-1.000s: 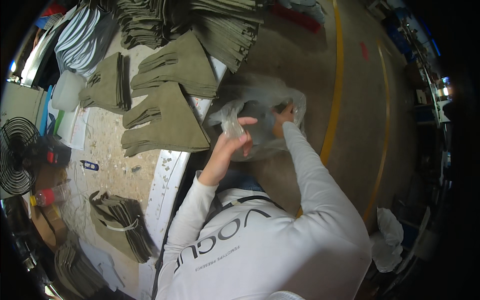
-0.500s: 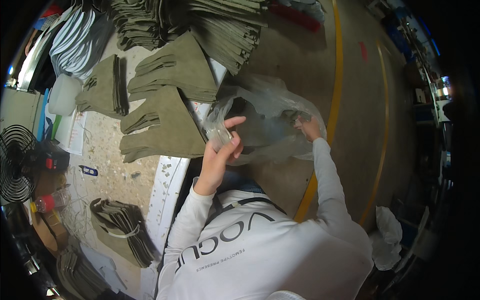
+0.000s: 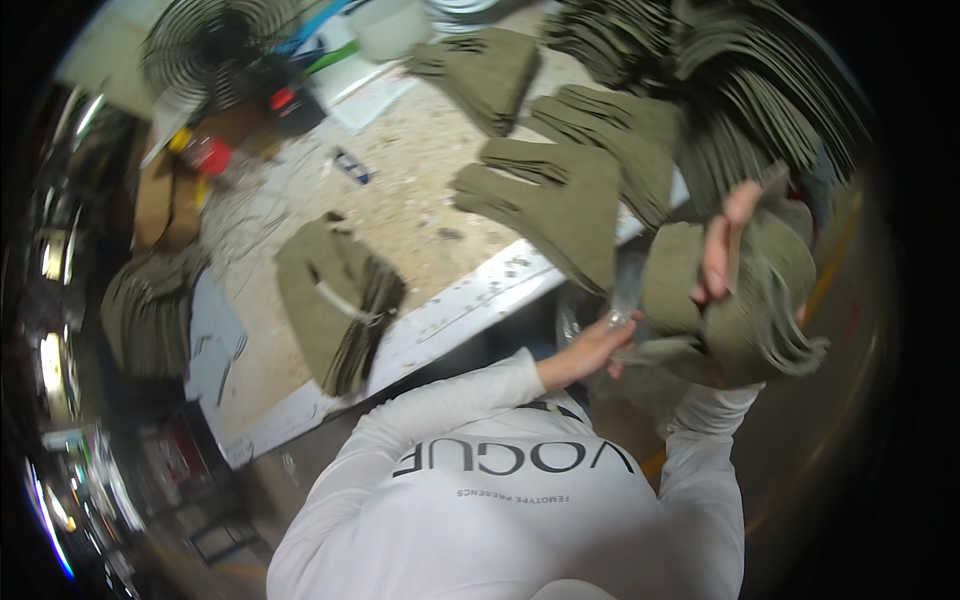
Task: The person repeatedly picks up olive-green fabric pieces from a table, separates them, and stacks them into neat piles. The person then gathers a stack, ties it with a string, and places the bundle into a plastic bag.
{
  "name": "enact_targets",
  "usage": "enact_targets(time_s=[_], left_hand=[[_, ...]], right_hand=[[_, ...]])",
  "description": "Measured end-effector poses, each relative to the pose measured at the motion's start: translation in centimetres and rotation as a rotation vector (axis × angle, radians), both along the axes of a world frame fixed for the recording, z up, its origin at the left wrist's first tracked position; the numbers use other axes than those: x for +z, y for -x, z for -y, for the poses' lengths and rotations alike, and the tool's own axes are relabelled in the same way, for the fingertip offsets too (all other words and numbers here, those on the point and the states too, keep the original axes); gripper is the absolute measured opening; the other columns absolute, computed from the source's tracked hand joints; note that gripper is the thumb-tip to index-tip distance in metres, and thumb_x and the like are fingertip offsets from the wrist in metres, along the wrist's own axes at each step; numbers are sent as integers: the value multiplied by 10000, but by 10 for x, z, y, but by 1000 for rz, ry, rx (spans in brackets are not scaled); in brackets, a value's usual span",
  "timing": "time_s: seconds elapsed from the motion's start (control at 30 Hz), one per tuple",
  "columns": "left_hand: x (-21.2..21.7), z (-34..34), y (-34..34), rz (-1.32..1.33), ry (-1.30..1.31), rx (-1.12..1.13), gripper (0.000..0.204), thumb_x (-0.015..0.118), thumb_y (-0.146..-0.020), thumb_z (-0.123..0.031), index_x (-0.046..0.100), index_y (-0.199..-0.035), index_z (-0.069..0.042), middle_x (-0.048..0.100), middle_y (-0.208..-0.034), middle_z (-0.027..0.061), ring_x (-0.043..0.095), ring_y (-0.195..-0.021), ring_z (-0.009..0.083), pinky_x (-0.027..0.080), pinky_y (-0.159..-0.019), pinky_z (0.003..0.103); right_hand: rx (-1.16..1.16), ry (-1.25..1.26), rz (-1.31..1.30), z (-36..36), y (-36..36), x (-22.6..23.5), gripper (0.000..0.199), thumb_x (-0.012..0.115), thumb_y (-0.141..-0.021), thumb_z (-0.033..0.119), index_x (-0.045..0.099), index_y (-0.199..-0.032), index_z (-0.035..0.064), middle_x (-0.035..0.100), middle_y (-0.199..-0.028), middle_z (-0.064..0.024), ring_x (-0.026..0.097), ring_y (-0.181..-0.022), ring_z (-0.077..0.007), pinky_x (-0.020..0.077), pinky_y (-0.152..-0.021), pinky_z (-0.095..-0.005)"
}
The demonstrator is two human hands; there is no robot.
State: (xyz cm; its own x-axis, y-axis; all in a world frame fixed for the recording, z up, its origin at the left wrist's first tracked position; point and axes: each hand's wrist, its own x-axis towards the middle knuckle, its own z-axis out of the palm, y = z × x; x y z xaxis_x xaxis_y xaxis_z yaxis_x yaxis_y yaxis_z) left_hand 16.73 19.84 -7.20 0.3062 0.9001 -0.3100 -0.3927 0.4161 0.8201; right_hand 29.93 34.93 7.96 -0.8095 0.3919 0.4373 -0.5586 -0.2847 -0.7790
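Note:
My right hand (image 3: 730, 240) grips a thick bundle of olive-green cut glove pieces (image 3: 765, 285), curled over and raised beside the table edge. Its fingers wrap across the bundle's top, while the rest of the hand is hidden behind it. Just left of the bundle, my left hand (image 3: 592, 350) is closed on the gathered edge of a clear plastic bag (image 3: 627, 285). Most of the bag lies out of sight under the bundle and my arms. Nearest to my hands on the table is a flat stack of glove-shaped pieces (image 3: 570, 205).
More olive stacks (image 3: 610, 140) spread toward the far right, with a big pile (image 3: 720, 60) behind. On the table (image 3: 430, 190) lie a banded bundle (image 3: 340, 300) and a blue cutter (image 3: 351, 166). A fan (image 3: 220, 40) and a red-labelled bottle (image 3: 210, 155) stand far left.
My right hand has come up out of the bag with the glove-piece bundle. The left hand keeps the bag's edge, lower now. The view has swung left.

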Motion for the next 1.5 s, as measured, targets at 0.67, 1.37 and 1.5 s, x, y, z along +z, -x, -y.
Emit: enact_targets(time_s=[0.67, 1.37, 1.5], left_hand=[[12, 10, 31, 6, 41, 149, 496, 453, -1018, -240, 337, -1470, -71, 586, -854, 30, 523, -710, 101, 401, -600, 228], [111, -16, 47, 402, -64, -285, 782, 420, -984, -533, -11, -1570, -247, 401, -578, -40, 296, -449, 27, 279, -489, 184], [109, -19, 43, 375, -101, -288, 748, 401, -1001, -495, -12, -1572, -244, 426, -614, -12, 294, -450, 36, 281, -484, 192]], right_hand=[[-245, -861, 265, 69, 140, -9, 347, 718, -834, 170, 631, -1131, 14, 652, -1086, -146, 637, -981, -263, 507, -863, -345], [-1245, -260, 1966, -60, -15, -399, 671, 713, -820, 398, 526, -1326, -2, 613, -1226, -219, 604, -1107, -336, 472, -956, -392], [-1277, -268, 1918, -50, -41, -380, 734, 724, -808, 431, 495, -1347, -12, 582, -1271, -236, 575, -1157, -354, 450, -998, -395]])
